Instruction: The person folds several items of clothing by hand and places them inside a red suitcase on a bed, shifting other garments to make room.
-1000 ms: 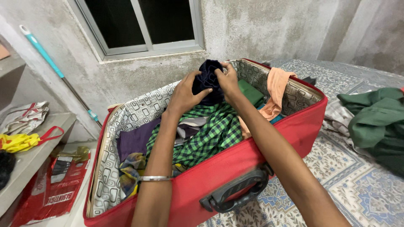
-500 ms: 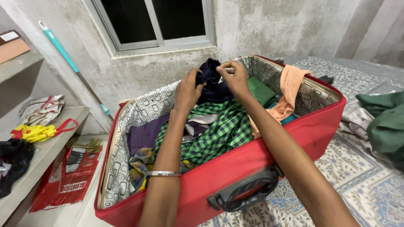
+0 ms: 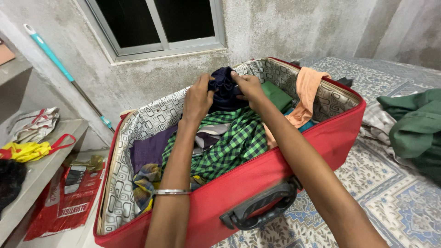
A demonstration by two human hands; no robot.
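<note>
A dark navy cloth (image 3: pixel 223 90) is bunched above the far side of an open red suitcase (image 3: pixel 317 138). My left hand (image 3: pixel 197 97) grips its left side, and my right hand (image 3: pixel 248 86) pinches its right side. Under them lie a green-and-black checked garment (image 3: pixel 229 147), a purple cloth (image 3: pixel 149 152) and a folded green piece (image 3: pixel 277 95). An orange cloth (image 3: pixel 304 94) hangs over the suitcase's far right wall. A metal bangle (image 3: pixel 171 192) circles my left forearm.
The suitcase rests on a patterned bedsheet (image 3: pixel 395 202) with green clothes (image 3: pixel 413 128) heaped at the right. A shelf (image 3: pixel 36 170) at the left holds bags; a red bag (image 3: pixel 64 202) lies below. A mop handle (image 3: pixel 64 73) leans on the grey wall under a window (image 3: pixel 156 23).
Both hands have kept hold of the navy cloth and lowered it a little toward the suitcase's contents. The view has shifted slightly.
</note>
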